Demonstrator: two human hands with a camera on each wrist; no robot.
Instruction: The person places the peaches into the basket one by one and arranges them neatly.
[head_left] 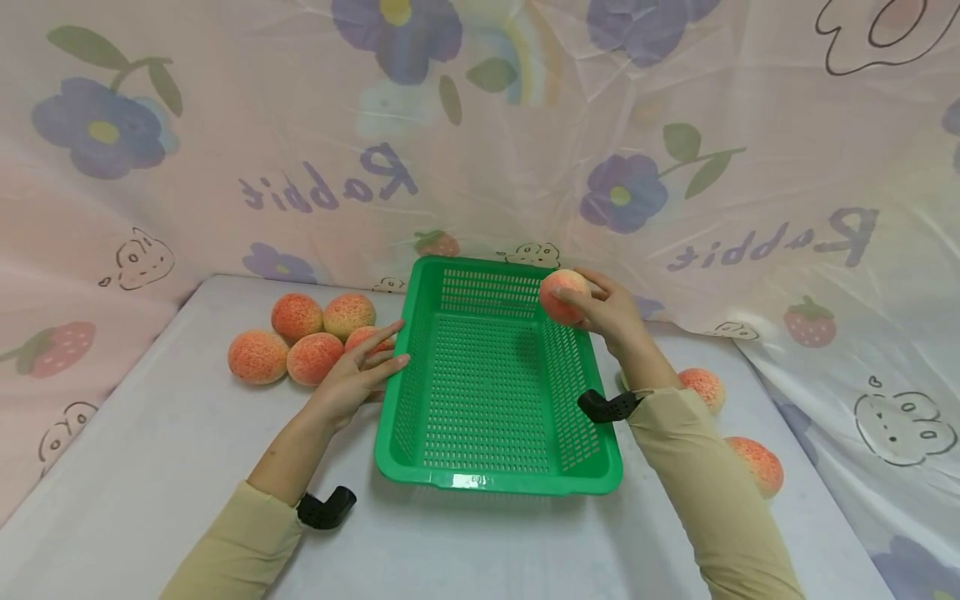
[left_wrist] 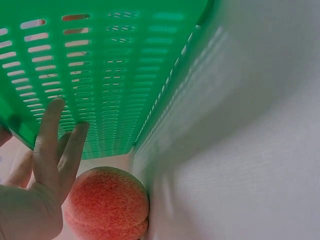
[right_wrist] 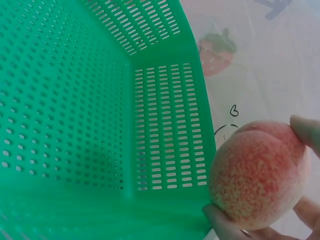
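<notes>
A green perforated plastic basket [head_left: 487, 483] stands on the table with nothing in it. My right hand [head_left: 606, 312] grips a peach [head_left: 562, 296] above the basket's far right corner; in the right wrist view the peach [right_wrist: 260, 175] sits between thumb and fingers beside the rim. My left hand [head_left: 356, 379] touches the basket's left side with extended fingers; the left wrist view shows those fingertips [left_wrist: 56, 107] against the slotted wall. Just beyond this hand a peach [left_wrist: 107, 205] lies on the table, partly hidden by it in the head view.
Several peaches [head_left: 315, 358] cluster to the left of the basket. On the right, one peach [head_left: 703, 389] and another peach [head_left: 757, 465] lie by the right forearm, each partly covered by the sleeve. A printed cloth [head_left: 480, 167] hangs behind the table [head_left: 187, 433].
</notes>
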